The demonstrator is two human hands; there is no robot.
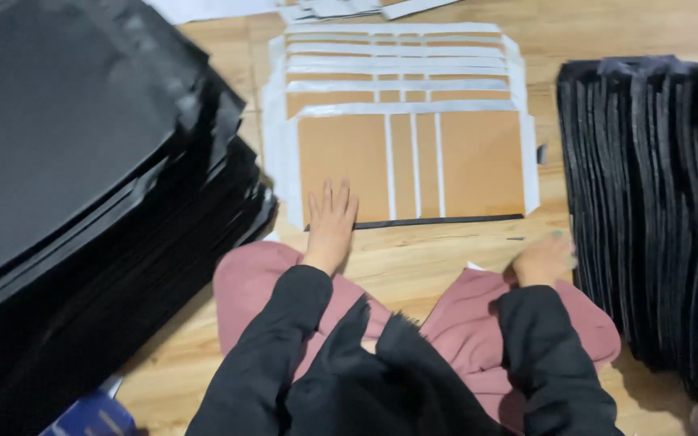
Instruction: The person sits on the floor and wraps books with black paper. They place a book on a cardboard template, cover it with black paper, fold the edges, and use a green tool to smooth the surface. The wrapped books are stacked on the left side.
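left hand (330, 222) lies flat, fingers spread, on the brown card's (414, 165) 7 o'clock corner. right hand (544, 260), fingers hidden, grip untellable, touches the black stack (656, 202) at 3 o'clock.

Between the hands a bare strip of wooden floor (438, 258) lies open, hemmed outside the left hand (330, 222) by a tall pile of black sheets (82, 161), outside the right hand (544, 260) by a row of upright black sheets (656, 202), and ahead by overlapping brown cards (405, 145).
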